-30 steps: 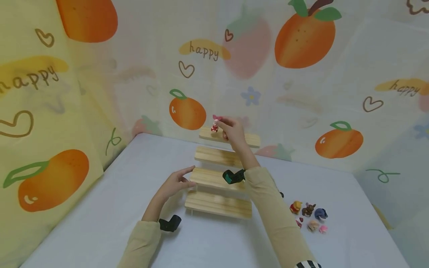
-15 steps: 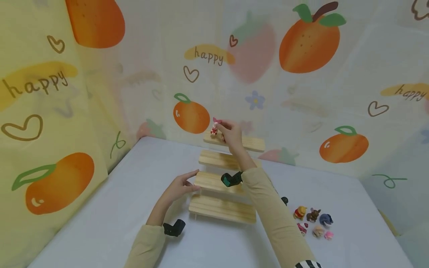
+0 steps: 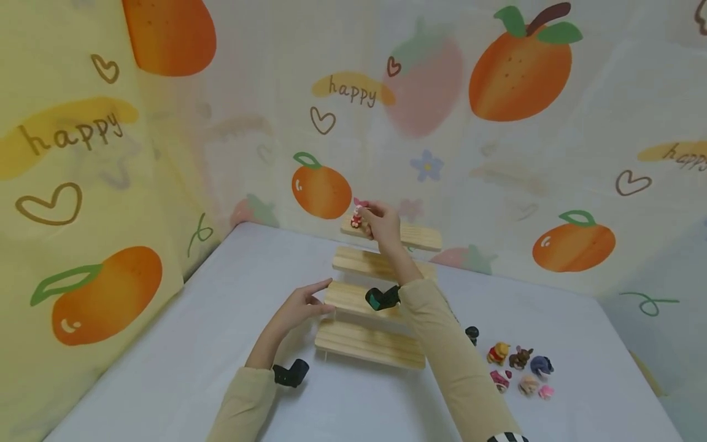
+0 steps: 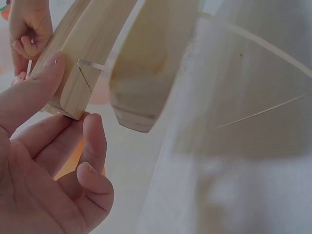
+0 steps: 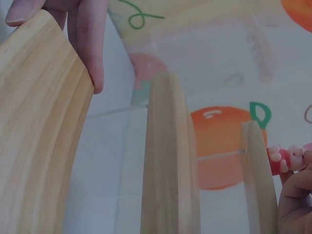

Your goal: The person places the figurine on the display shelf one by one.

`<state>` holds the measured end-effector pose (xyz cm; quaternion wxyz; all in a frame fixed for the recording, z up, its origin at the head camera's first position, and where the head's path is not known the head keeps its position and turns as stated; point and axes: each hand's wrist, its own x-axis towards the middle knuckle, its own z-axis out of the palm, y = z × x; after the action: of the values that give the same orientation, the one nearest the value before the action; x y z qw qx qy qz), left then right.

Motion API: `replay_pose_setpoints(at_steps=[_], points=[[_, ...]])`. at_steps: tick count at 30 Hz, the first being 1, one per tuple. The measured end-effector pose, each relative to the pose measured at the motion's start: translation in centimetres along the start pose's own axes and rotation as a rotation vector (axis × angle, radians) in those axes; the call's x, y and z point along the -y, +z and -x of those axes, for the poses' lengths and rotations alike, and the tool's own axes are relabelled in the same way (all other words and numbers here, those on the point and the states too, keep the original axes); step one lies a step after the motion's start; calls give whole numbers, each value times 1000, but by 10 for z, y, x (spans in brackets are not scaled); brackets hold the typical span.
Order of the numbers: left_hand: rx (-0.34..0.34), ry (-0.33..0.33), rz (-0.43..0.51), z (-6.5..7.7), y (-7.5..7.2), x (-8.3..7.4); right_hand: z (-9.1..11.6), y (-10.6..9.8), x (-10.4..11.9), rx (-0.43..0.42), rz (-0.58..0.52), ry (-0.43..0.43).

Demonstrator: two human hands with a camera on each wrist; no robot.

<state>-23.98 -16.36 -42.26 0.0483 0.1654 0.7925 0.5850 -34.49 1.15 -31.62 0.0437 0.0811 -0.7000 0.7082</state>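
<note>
A wooden stand (image 3: 370, 345) of stepped planks rises in the middle of the table. On its top plank, near the left end, is a small pig figurine (image 3: 356, 218) with pink ears and a red outfit. My right hand (image 3: 385, 227) pinches it from the right side between thumb and fingers. In the right wrist view, the feet of the figurine (image 5: 276, 161) are right at the plank's surface. My left hand (image 3: 298, 309) grips the left end of a lower plank. The left wrist view shows its thumb (image 4: 41, 87) on one face of that plank, fingers on the other.
Several small figurines stand on the table at the right, among them a yellow bear in red (image 3: 498, 353), a brown animal (image 3: 520, 357) and a blue-grey one (image 3: 542, 366). A dark one (image 3: 472, 334) is beside my right sleeve (image 3: 447, 350). A fruit-print curtain (image 3: 259, 153) hangs behind.
My right hand has shifted the pig figurine slightly left along the top plank. The left hand keeps its grip on the stand. The head view has turned a little left.
</note>
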Motion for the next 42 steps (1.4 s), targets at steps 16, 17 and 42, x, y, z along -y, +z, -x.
replay_pose_setpoints(at_steps=[16, 17, 42], points=[[13, -23, -7, -7, 6, 22, 5, 0, -7, -74, 12, -12], [11, -27, -11, -7, 7, 22, 5, 0, -7, -75, 15, -10], [-1, -42, -2, -1, 2, -1, 37, -36, -4, -37, -160, -5]])
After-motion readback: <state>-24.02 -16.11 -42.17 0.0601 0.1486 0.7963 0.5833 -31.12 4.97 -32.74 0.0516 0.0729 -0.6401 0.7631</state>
